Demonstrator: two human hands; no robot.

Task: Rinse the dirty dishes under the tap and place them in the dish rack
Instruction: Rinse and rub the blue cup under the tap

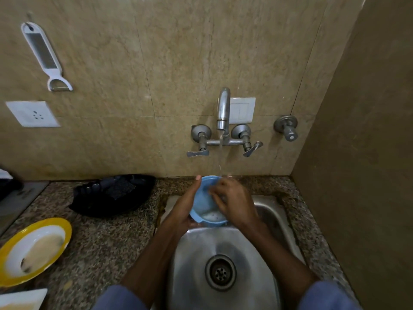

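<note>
One dish in work: blue bowl [206, 211], held over the sink [194, 253] under the running tap [223, 108], tilted toward the camera w/ some cloudy water pooled at its low side.

Hands: left hand [185, 211] grips the bowl from the side, thumb up along the rim. Right hand [234, 204] has bent fingers reaching into the bowl. They're blurred, so can't tell if it pinches the rim or just rubs inside.

Progress, my est.: early. Black dish rack [89, 204] on the tabletop [107, 242] shows no rinsed dishes, only sth dark inside. Yellow-rimmed plate [51, 221] w/ brownish residue waits on the tabletop, left of the sink. Left to do: finish bowl, rack it, then the plate(s).

Hard to see: left fingers under the bowl are hidden. The dark item in the rack can't be ID'd. A white dish [22, 298] at bottom-left is cut off by the frame edge, looks soiled too. Where the stream lands on the bowl is unclear.
</note>
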